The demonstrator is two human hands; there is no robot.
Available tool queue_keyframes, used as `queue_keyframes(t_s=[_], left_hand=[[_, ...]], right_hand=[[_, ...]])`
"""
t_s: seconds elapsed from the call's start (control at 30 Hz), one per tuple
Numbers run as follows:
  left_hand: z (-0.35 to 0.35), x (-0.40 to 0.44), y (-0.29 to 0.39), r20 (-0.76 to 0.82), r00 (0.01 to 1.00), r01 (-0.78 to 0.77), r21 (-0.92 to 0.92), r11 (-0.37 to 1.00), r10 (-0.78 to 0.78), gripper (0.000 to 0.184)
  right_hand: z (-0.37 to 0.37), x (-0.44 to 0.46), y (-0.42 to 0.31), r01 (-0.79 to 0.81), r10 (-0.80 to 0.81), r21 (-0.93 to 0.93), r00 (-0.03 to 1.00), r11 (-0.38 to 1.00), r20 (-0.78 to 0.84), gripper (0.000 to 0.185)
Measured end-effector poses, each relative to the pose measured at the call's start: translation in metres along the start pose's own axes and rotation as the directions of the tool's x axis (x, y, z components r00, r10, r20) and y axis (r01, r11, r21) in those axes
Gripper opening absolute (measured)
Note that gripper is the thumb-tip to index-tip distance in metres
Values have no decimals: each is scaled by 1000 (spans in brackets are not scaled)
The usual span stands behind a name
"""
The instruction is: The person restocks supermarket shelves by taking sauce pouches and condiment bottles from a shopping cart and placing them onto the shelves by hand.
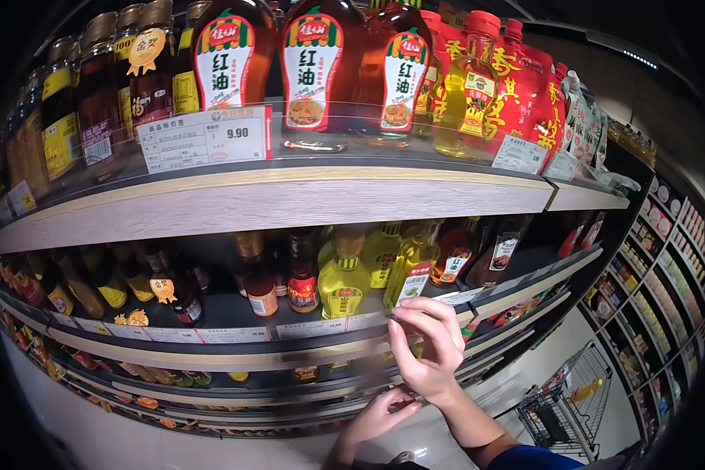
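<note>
My right hand (429,348) is raised before the second shelf, its thumb and fingers curled toward each other. Below it and to its left, my left hand (380,417) also has curled fingers, partly hidden by the right wrist. A dark, smeared shape (372,368) lies beside both hands; its kind is too blurred to make out. Just beyond my right fingertips stands a yellow-green oil bottle (410,262) with a pink and white label. Left of it is a rounder yellow-green oil bottle (343,286) with a gold cap.
Large red oil bottles (313,66) and red pouches (525,86) line the upper shelf (290,200), above a 9.90 price tag (205,139). Dark sauce bottles (176,286) fill the lower left. A shopping cart (564,403) stands on the floor to the right, near another shelving unit (642,313).
</note>
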State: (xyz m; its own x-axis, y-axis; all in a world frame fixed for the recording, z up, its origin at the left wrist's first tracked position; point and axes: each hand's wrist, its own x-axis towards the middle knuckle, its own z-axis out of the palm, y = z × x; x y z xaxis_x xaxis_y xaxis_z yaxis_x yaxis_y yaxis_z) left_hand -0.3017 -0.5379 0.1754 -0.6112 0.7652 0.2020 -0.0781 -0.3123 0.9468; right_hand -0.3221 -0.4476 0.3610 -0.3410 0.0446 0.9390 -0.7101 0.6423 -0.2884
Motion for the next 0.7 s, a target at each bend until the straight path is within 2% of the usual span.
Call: queue_keyframes(t_s=[0.13,0.23,0.3,0.37,0.47,0.5,0.57,0.67,0.7], left_hand=[[6,9,1,16,998,57,37,998,-58,25],[19,18,-8,8,1000,-19,111,994,18,26],[30,25,-14,41,989,-145,203,968,140,25],[44,36,-24,96,985,-163,198,967,147,26],[84,46,-18,203,978,41,30,999,-47,37],[106,48,9,270,955,-158,113,981,123,37],[125,42,-21,290,931,-325,393,860,220,36],[172,56,-47,373,923,-96,457,884,-93,38],[190,54,-61,365,929,-116,432,894,-56,49]], right_hand=[[-25,-13,0,49,-52,-56,998,997,-41,30],[-49,-25,-5,-34,30,-50,997,998,-74,30],[-67,-36,-4,-69,63,-51,992,996,-113,30],[-93,-45,-7,-72,61,-111,993,991,-97,32],[-132,-81,-11,-178,172,-81,982,981,-72,36],[-147,-91,-8,-171,166,-104,984,980,-58,36],[-178,-116,-9,-171,167,-150,985,974,-38,37],[-229,-149,-13,-279,275,-166,960,946,-49,36],[-246,-160,-15,-323,318,-165,947,932,-53,36]])
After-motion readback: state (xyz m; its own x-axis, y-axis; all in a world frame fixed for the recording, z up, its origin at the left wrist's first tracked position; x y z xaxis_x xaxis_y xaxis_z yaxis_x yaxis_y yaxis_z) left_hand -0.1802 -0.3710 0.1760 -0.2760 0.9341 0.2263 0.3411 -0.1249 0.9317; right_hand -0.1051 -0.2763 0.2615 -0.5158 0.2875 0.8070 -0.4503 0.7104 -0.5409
